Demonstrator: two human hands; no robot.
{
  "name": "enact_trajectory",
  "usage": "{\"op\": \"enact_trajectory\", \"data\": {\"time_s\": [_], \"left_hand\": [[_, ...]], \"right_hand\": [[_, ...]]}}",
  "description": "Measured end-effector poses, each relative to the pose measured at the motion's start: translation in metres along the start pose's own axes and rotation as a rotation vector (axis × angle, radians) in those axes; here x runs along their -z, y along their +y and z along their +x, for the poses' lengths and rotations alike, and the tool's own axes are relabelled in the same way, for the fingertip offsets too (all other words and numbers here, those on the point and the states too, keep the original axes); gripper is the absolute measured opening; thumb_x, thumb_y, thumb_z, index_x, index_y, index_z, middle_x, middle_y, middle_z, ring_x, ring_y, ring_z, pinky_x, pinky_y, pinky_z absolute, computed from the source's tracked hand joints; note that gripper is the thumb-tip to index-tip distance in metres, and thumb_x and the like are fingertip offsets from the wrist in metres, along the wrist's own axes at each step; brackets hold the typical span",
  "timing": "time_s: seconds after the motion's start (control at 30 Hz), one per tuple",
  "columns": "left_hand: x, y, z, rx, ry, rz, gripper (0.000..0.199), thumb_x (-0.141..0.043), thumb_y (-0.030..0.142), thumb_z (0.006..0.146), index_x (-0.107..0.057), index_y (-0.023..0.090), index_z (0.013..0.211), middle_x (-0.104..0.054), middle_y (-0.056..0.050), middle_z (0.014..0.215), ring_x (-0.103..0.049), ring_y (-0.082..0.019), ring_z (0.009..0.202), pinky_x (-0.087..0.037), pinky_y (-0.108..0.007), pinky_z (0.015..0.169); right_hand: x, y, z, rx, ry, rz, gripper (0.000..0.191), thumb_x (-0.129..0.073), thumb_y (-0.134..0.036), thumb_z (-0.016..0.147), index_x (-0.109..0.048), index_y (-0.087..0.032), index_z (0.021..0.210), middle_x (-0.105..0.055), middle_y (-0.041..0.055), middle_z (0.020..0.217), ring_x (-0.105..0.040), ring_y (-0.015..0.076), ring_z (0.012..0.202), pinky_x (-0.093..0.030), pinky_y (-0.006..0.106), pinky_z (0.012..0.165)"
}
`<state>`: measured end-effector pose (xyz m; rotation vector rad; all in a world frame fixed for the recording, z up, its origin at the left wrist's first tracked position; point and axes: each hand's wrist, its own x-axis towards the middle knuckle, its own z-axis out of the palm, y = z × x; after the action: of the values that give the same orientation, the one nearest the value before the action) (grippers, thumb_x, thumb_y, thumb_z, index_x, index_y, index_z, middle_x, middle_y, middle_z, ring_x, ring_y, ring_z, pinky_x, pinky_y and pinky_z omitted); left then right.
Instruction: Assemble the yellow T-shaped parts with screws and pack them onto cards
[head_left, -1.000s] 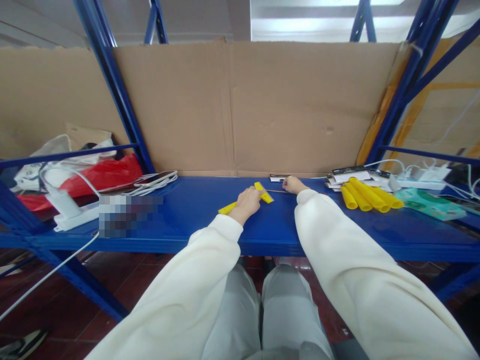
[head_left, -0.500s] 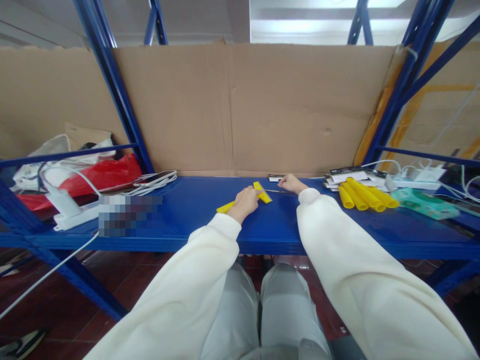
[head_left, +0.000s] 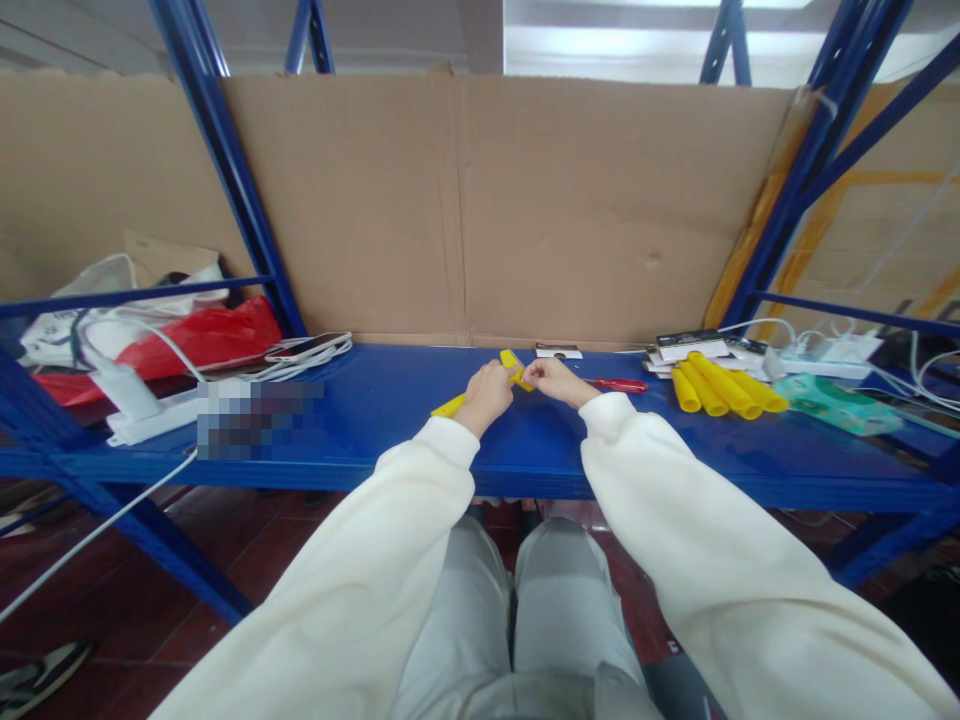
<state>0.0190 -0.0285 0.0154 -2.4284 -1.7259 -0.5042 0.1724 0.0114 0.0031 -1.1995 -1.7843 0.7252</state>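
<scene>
My left hand point(head_left: 487, 396) is wrapped round a yellow tool point(head_left: 448, 406) with a wide flat head, over the middle of the blue shelf. The right hand point(head_left: 553, 381) has its fingers closed at the right edge of the tool's head; whether they pinch a small part there is too small to tell. A red-handled screwdriver point(head_left: 621, 385) lies on the shelf just right of my right hand. Behind them rests a small black and white card point(head_left: 558, 352).
Several yellow tubes point(head_left: 724, 386) lie at the right, beside flat boxes point(head_left: 686, 347), a green packet point(head_left: 836, 405) and white cables. At the left are a red bag point(head_left: 217, 335), a power strip point(head_left: 161, 417) and a phone point(head_left: 304, 346). Cardboard point(head_left: 562, 210) stands behind.
My right hand has moved left to the yellow tool's head. The red-handled screwdriver now shows lying on the shelf, out of my hand. My left hand still holds the tool.
</scene>
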Motion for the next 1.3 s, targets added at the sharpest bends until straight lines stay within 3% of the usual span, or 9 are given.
{"op": "enact_trajectory", "data": {"time_s": [0.37, 0.57, 0.83, 1.13, 1.3], "left_hand": [[0.001, 0.004, -0.003, -0.018, 0.019, 0.009, 0.040, -0.049, 0.019, 0.098, -0.067, 0.029, 0.133, -0.065, -0.010, 0.116, -0.065, -0.024, 0.111, -0.050, -0.032, 0.093], [0.002, 0.005, -0.004, -0.030, 0.017, 0.008, 0.041, -0.048, 0.017, 0.098, -0.066, 0.027, 0.134, -0.064, -0.012, 0.117, -0.065, -0.024, 0.112, -0.050, -0.032, 0.094], [0.002, 0.003, -0.004, -0.036, 0.019, -0.014, 0.041, -0.048, 0.018, 0.099, -0.066, 0.027, 0.135, -0.064, -0.012, 0.117, -0.065, -0.025, 0.112, -0.051, -0.034, 0.095], [-0.002, 0.000, -0.001, -0.034, 0.024, -0.026, 0.044, -0.050, 0.018, 0.097, -0.064, 0.027, 0.137, -0.065, -0.012, 0.117, -0.065, -0.025, 0.113, -0.050, -0.032, 0.096], [-0.002, -0.001, 0.000, -0.040, 0.022, -0.011, 0.043, -0.050, 0.019, 0.097, -0.065, 0.028, 0.136, -0.065, -0.012, 0.116, -0.065, -0.025, 0.112, -0.050, -0.032, 0.094]], "right_hand": [[-0.002, -0.013, -0.008, -0.089, 0.110, 0.005, 0.025, -0.057, 0.002, 0.066, -0.056, -0.019, 0.052, -0.055, -0.0050, 0.054, -0.051, 0.0108, 0.057, -0.044, 0.025, 0.065], [-0.005, -0.011, -0.009, -0.150, 0.178, 0.054, 0.020, -0.062, -0.006, 0.068, -0.056, -0.019, 0.056, -0.053, -0.0059, 0.055, -0.050, 0.0102, 0.059, -0.044, 0.024, 0.066], [-0.001, 0.001, -0.004, -0.172, 0.153, 0.082, 0.017, -0.071, -0.019, 0.065, -0.055, -0.020, 0.061, -0.056, -0.0048, 0.058, -0.053, 0.0116, 0.061, -0.049, 0.026, 0.067], [-0.001, 0.008, 0.000, 0.144, 0.160, -0.223, 0.015, -0.062, -0.013, 0.069, -0.055, -0.021, 0.059, -0.056, -0.0019, 0.065, -0.056, 0.0158, 0.072, -0.048, 0.031, 0.077], [0.000, 0.007, -0.002, 0.227, 0.124, -0.277, 0.017, -0.059, -0.010, 0.071, -0.053, -0.022, 0.060, -0.055, 0.0000, 0.070, -0.056, 0.0172, 0.076, -0.048, 0.032, 0.081]]}}
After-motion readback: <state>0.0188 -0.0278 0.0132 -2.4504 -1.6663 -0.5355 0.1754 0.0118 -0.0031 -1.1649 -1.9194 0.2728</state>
